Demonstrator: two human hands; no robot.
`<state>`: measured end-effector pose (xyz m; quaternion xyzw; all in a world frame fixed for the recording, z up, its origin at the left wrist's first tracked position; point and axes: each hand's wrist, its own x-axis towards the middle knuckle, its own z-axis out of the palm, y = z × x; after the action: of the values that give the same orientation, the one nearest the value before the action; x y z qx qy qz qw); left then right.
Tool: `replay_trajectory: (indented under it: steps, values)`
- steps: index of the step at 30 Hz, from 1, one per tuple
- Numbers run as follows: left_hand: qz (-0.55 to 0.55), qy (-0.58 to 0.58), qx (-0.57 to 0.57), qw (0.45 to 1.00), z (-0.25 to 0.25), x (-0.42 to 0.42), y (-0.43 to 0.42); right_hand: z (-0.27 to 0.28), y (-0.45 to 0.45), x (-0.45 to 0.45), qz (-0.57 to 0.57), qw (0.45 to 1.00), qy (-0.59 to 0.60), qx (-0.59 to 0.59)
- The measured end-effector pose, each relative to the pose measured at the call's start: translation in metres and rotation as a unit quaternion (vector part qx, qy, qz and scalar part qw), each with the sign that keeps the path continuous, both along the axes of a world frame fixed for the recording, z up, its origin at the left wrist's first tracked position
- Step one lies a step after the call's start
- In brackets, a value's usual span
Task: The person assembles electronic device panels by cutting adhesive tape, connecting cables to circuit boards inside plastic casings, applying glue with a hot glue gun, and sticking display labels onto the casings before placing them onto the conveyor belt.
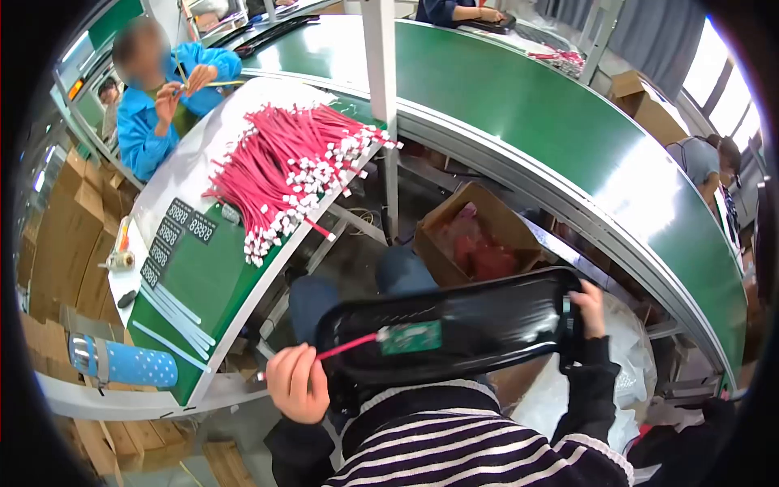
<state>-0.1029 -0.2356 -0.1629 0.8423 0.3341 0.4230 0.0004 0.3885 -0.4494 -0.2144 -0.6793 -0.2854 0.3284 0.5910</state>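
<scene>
A long glossy black housing [487, 321] lies across the lap, slightly tilted. Near its left part sits a green circuit board [412, 338], with a red cable [349, 346] running from it to the left. My left hand [299, 385] is at the housing's left end, its fingers curled by the cable; whether they grip the cable or the housing edge is hard to tell. At the other end, my right hand [590, 310] grips the housing's right edge.
Red cables with white connectors [284, 162] cover the worktable [191, 276] at left, near display panels [166, 235], pale strips [174, 316] and a blue bottle [134, 361]. A cardboard box [442, 235] stands ahead below the green conveyor [519, 105]. A person in blue [146, 130] works at upper left.
</scene>
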Motion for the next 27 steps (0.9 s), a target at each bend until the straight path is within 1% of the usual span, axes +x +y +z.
replay_trajectory:
  steps: [1, 2, 4, 5, 7, 8, 9, 10, 12, 13, 15, 17, 18, 19, 21, 22, 23, 24, 25, 27]
  values:
    - [-0.005, -0.001, 0.003, 1.0, 0.009, 0.001, -0.005, -0.004, -0.034, 0.025, -0.046, 0.999, 0.004, -0.001]
    - [-0.021, -0.037, 0.034, 0.999, 0.016, 0.002, -0.01, -0.008, -0.067, 0.049, -0.09, 0.996, 0.007, -0.001]
    - [-0.052, -0.113, 0.091, 0.988, 0.022, 0.007, -0.015, -0.005, -0.112, 0.076, -0.221, 0.973, 0.038, 0.048]
    - [-0.058, -0.114, 0.091, 0.988, 0.021, 0.013, -0.015, -0.006, -0.121, 0.083, -0.228, 0.972, 0.037, 0.049]
    - [-0.051, -0.131, -0.003, 0.99, 0.019, 0.032, -0.011, -0.008, -0.125, 0.104, -0.243, 0.958, 0.089, 0.126]
    - [-0.047, -0.139, -0.049, 0.988, 0.016, 0.04, -0.009, 0.003, -0.118, 0.106, -0.248, 0.948, 0.113, 0.165]
    - [-0.053, -0.142, -0.048, 0.987, 0.011, 0.047, -0.009, 0.009, -0.105, 0.106, -0.253, 0.939, 0.141, 0.185]
    - [-0.07, -0.156, -0.098, 0.98, 0.005, 0.052, -0.009, 0.024, -0.074, 0.091, -0.257, 0.929, 0.17, 0.205]
    - [-0.103, -0.178, -0.199, 0.958, -0.008, 0.058, -0.01, 0.052, -0.002, 0.075, -0.254, 0.919, 0.176, 0.244]
    - [-0.107, -0.177, -0.198, 0.958, -0.013, 0.06, -0.011, 0.044, 0.023, 0.08, -0.275, 0.93, 0.033, 0.24]
    - [-0.127, -0.165, -0.215, 0.954, -0.024, 0.061, -0.012, 0.012, 0.079, 0.125, -0.282, 0.93, 0.007, 0.237]
    - [-0.134, -0.159, -0.222, 0.952, -0.033, 0.059, -0.011, 0.022, 0.139, 0.155, -0.295, 0.904, 0.173, 0.257]
    - [-0.128, -0.16, -0.235, 0.95, -0.038, 0.058, -0.012, 0.033, 0.175, 0.147, -0.321, 0.88, 0.221, 0.272]
    - [-0.123, -0.159, -0.25, 0.947, -0.043, 0.057, -0.012, 0.033, 0.199, 0.15, -0.304, 0.882, 0.198, 0.3]
    - [-0.116, -0.16, -0.267, 0.943, -0.053, 0.059, -0.008, 0.039, 0.247, 0.149, -0.283, 0.878, 0.189, 0.336]
    - [-0.109, -0.176, -0.296, 0.932, -0.06, 0.06, -0.007, 0.045, 0.268, 0.149, -0.279, 0.873, 0.206, 0.344]
    - [-0.098, -0.19, -0.326, 0.921, -0.067, 0.059, -0.006, 0.05, 0.284, 0.156, -0.277, 0.876, 0.208, 0.336]
    - [-0.083, -0.203, -0.356, 0.908, -0.074, 0.056, -0.007, 0.052, 0.301, 0.161, -0.248, 0.889, 0.224, 0.312]
    - [-0.067, -0.202, -0.363, 0.907, -0.079, 0.054, -0.007, 0.05, 0.315, 0.159, -0.215, 0.902, 0.242, 0.285]
    - [-0.067, -0.212, -0.401, 0.889, -0.084, 0.055, -0.004, 0.056, 0.325, 0.155, -0.151, 0.959, 0.171, 0.167]
